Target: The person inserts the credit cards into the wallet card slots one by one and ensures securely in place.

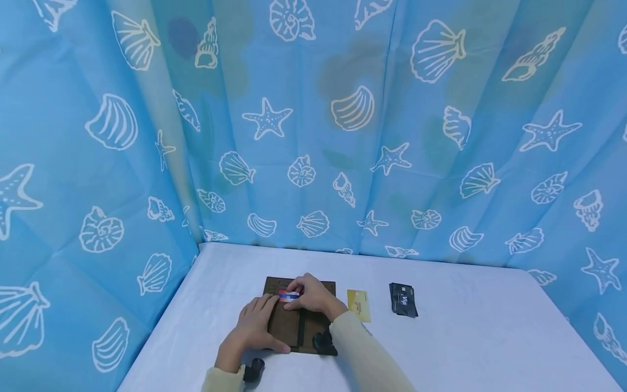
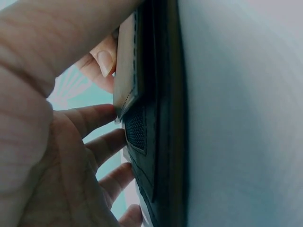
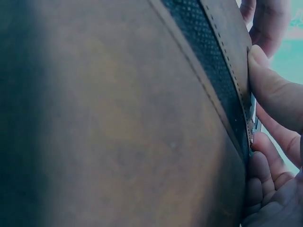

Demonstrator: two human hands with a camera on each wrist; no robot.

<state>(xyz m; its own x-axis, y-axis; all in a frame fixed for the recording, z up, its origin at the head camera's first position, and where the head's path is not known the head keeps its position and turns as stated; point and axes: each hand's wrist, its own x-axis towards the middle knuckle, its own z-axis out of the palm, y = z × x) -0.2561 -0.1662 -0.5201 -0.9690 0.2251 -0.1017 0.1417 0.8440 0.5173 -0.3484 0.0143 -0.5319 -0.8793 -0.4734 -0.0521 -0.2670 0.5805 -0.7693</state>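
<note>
A brown leather folder [image 1: 286,325] with stitched card pockets lies open on the table. My left hand [image 1: 253,323] rests on its left side, fingers stretched toward the upper part and thumb at the lower edge. In the left wrist view, its fingertips [image 2: 124,137] touch the pocket side of the leather. My right hand [image 1: 314,296] pinches a red, blue and white card [image 1: 289,296] over the upper pockets. The right fingers [image 3: 274,97] show at the folder's stitched edge in the right wrist view. Fingers partly cover the card.
A yellow card [image 1: 359,306] lies just right of the folder, near my right wrist. Farther right is a small stack of black cards [image 1: 403,299] marked Vip. A blue curtain [image 1: 313,136] with shell prints hangs behind the white table [image 1: 470,337] and along its left side.
</note>
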